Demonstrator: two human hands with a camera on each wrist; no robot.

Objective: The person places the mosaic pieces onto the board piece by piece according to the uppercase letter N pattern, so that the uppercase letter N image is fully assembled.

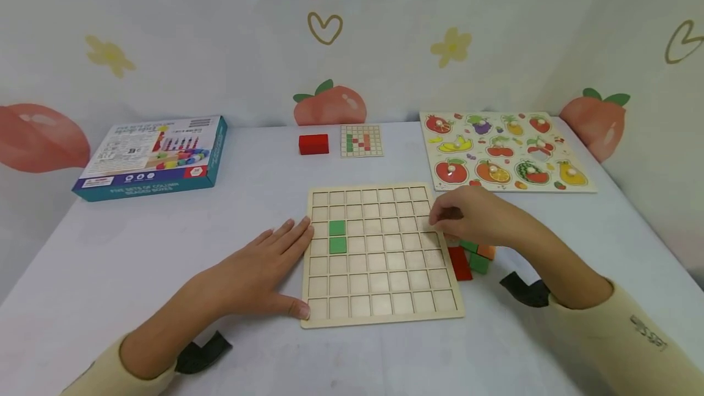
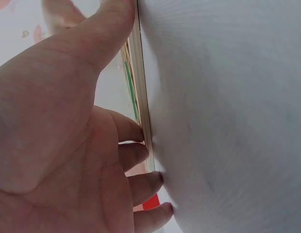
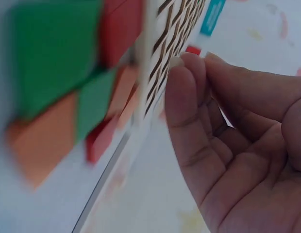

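A square wooden grid board lies on the table, with two green tiles one in front of the other in its second column from the left. My left hand rests flat along the board's left edge, thumb at the near corner, fingers spread. Over the right edge hovers my right hand, fingers curled, thumb and index fingertips close together. Nothing shows between those fingertips in the right wrist view. Below that hand lie several green blocks, orange blocks and red blocks, partly hidden in the head view.
A red block and a small pattern card with green and red squares lie behind the board. At the back right is a fruit knob puzzle. A boxed toy set lies at the back left, in front of a printed curtain.
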